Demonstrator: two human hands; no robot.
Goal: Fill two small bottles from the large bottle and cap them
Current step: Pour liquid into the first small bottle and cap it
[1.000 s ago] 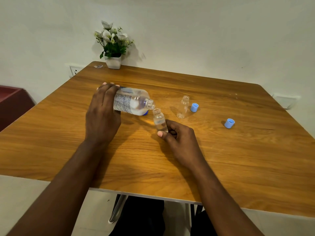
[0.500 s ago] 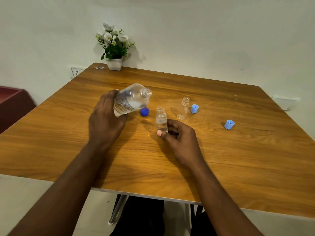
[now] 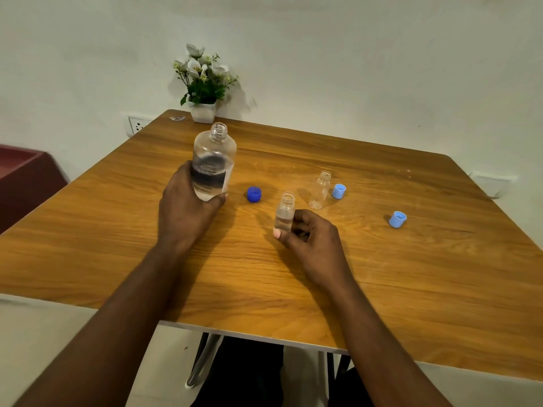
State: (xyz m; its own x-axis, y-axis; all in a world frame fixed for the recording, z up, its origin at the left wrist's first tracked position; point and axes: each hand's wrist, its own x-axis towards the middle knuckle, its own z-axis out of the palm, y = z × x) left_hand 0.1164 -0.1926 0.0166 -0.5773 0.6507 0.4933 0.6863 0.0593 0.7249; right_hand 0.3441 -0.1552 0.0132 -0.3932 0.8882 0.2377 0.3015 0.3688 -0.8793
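Printed label point(image 3: 212, 174) on large bottle point(image 3: 214, 160), gripped low in left hand point(image 3: 188, 210): dark band with rows of small print, too blurred to read. No other text, brand, number or sign legible anywhere in view.

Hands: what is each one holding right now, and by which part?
Left hand grips the large bottle around its lower body. Right hand pinches a small bottle at its base.
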